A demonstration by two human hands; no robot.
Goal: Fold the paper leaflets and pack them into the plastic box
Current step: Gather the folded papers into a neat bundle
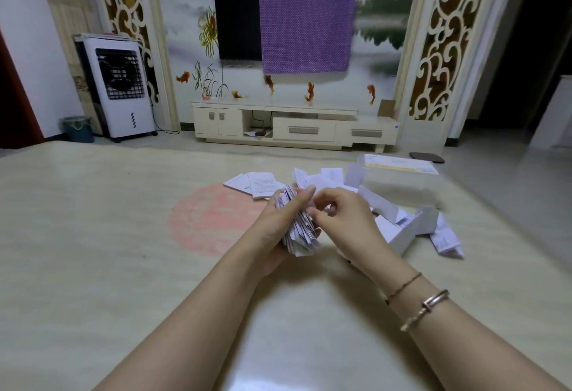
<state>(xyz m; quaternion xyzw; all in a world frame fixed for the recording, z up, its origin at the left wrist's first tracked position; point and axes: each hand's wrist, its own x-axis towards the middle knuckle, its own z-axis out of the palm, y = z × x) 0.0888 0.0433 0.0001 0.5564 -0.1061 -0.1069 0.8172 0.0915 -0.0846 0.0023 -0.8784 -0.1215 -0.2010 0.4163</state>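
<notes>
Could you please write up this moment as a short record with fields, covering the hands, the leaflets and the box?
left hand: left hand grips a thick bundle of folded leaflets, held edge-up
right hand: right hand pinches at the top of the bundle, fingers curled
loose leaflets: loose leaflets lie scattered on the table beyond the hands; flat stack to their left
plastic box: clear plastic box on the table, far right; contents hard to tell
packing: bundle not yet in the box
</notes>
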